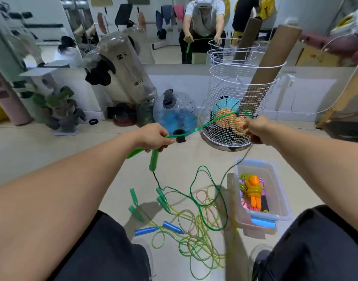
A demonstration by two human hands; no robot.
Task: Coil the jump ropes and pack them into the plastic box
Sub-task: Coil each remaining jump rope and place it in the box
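Nearest me, loose jump ropes (196, 230) tangle on the floor beside the plastic box (275, 191) holding coiled ones. My left hand (153, 136) grips green handles (153, 159), right hand (253, 128) pinches the green rope (204, 126). Beyond, a clear bag (129, 74) reads "5" and "10".

Both forearms are seen bare from the lower corners of the view up to the left hand (153, 136) and the right hand (253, 129), and no sleeve, watch or ring can be made out on them. The legs are covered by dark, almost black trousers (316, 250), which are seen over both thighs at the bottom of the view. Below the knees, shoes (260, 252) with a pale, whitish toe part are partly seen, one under each leg, though their details are blurred.
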